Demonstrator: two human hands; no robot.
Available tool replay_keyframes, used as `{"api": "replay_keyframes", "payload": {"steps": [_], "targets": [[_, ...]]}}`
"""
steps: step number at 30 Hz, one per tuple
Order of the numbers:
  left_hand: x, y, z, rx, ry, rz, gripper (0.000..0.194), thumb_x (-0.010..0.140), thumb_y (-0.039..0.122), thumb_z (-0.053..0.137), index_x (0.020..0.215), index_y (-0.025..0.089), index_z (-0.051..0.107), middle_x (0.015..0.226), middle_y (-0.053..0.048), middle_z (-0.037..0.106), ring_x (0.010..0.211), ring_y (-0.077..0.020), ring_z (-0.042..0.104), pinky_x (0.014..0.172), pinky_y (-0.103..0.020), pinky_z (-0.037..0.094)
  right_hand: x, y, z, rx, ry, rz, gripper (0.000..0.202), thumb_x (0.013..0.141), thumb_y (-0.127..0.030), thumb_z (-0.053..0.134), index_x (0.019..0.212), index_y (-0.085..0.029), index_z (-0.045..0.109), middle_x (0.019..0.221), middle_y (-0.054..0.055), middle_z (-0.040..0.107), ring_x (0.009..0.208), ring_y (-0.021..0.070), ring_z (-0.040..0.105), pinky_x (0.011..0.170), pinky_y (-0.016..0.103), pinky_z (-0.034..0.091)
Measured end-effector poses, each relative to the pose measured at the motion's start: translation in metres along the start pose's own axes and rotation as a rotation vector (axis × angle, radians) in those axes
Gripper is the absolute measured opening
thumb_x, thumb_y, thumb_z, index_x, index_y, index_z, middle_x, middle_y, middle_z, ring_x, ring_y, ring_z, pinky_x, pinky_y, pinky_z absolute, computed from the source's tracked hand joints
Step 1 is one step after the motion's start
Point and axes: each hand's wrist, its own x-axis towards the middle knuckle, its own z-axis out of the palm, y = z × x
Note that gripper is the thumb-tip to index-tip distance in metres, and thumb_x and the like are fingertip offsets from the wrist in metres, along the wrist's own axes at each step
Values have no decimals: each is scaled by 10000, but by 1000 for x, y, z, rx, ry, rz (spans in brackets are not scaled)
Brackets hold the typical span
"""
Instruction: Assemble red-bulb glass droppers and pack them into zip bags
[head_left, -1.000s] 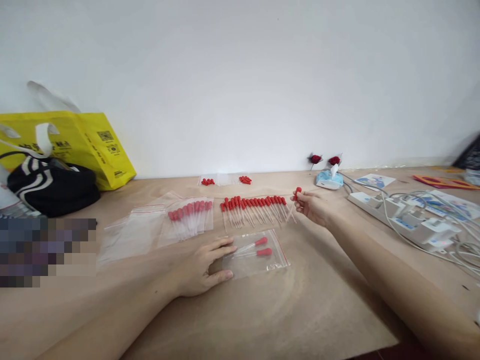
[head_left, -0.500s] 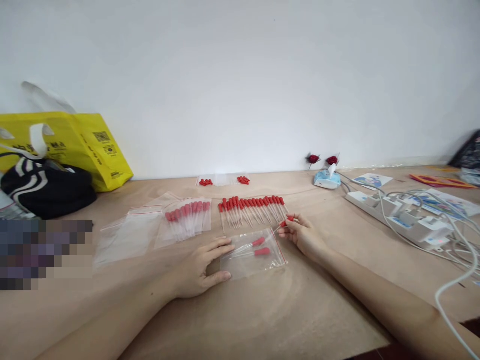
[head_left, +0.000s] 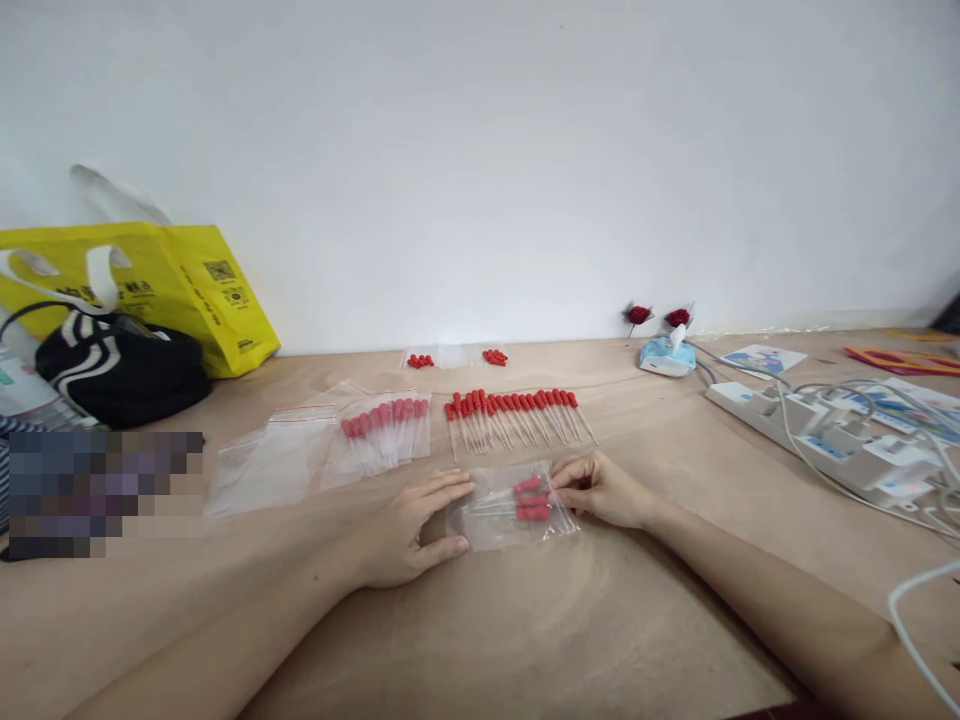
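Observation:
A clear zip-lock bag (head_left: 491,538) lies flat on the table with three red-bulbed droppers (head_left: 533,513) inside, their bulbs toward the bag's right-hand mouth. My left hand (head_left: 409,530) rests at the bag's left edge, fingers and thumb apart. At the mouth, my right hand (head_left: 600,488) has its fingers closed on the bag's edge, close to the bulbs; some fingertips are hidden. Just beyond the bag is a row of loose droppers (head_left: 517,404), bulbs pointing away from me.
Left of the row lie filled dropper bags (head_left: 382,420) and flat bags (head_left: 270,460). Small bags of red bulbs (head_left: 450,357) sit near the wall. A yellow bag (head_left: 225,300) and black pouch (head_left: 127,370) stand left. Tissues (head_left: 667,358) and a cabled power strip (head_left: 825,435) are right.
The dropper in my right hand has gone into the bag beside the other two. My right hand has closed in on the bag's mouth; my left hand stays at its left edge.

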Motion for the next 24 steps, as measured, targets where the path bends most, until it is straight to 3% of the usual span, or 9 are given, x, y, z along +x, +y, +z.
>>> {"api": "replay_keyframes", "payload": {"steps": [3, 8, 9, 11, 13, 16, 21, 24], "targets": [[-1, -1, 0, 13, 5, -6, 516, 798, 433, 501, 1270, 249, 401, 1349, -56, 384, 1234, -256, 340, 1013, -440, 286, 1, 4, 4, -76, 86, 32, 288, 674, -432, 624, 608, -152, 620, 610, -6, 535, 536, 79, 454, 502, 204, 363], [-1, -2, 0, 21, -17, -20, 515, 804, 424, 492, 1274, 235, 395, 1356, -64, 372, 1247, -248, 319, 1019, -441, 277, 6, 3, -12, -102, -47, 65, 302, 666, -427, 612, 561, -145, 586, 564, -22, 502, 501, 70, 420, 477, 194, 341], [-1, -1, 0, 14, -19, -20, 516, 801, 425, 496, 1271, 235, 399, 1360, -64, 364, 1250, -249, 314, 1019, -443, 275, 10, 3, -19, -114, -18, 107, 298, 663, -428, 607, 569, -146, 587, 540, -27, 496, 480, 68, 412, 461, 192, 335], [-1, 0, -1, -2, -20, -14, 506, 797, 422, 506, 1262, 249, 410, 1367, -56, 354, 1253, -251, 308, 1017, -450, 275, 21, 6, -38, -210, 200, 205, 264, 655, -402, 606, 590, -147, 588, 527, -27, 513, 473, 73, 429, 456, 191, 339], [-1, 1, -2, -11, -15, -9, 492, 796, 415, 510, 1256, 267, 417, 1370, -46, 349, 1253, -254, 307, 1014, -455, 276, 36, 11, -59, -394, 544, 359, 196, 644, -343, 605, 609, -151, 585, 553, -17, 549, 496, 85, 472, 471, 190, 354], [-1, 2, -4, -17, -15, -4, 486, 795, 412, 514, 1251, 270, 427, 1369, -47, 352, 1248, -260, 315, 1010, -458, 280, 59, 19, -82, -485, 704, 467, 143, 601, -242, 619, 693, -136, 594, 625, 24, 592, 573, 118, 525, 501, 201, 368], [-2, 0, -5, -9, -44, -9, 495, 798, 422, 501, 1264, 277, 414, 1373, -44, 344, 1252, -266, 306, 1012, -478, 264, 86, 23, -91, -495, 658, 594, 161, 496, -133, 650, 648, -121, 602, 498, 34, 555, 526, 175, 539, 462, 238, 355], [-2, -1, -5, 2, -53, -20, 480, 820, 435, 466, 1269, 277, 407, 1377, -39, 336, 1256, -256, 301, 1018, -471, 257, 88, 17, -92, -452, 636, 606, 217, 513, -110, 632, 728, -87, 611, 462, 30, 524, 495, 182, 530, 447, 250, 348]]}}
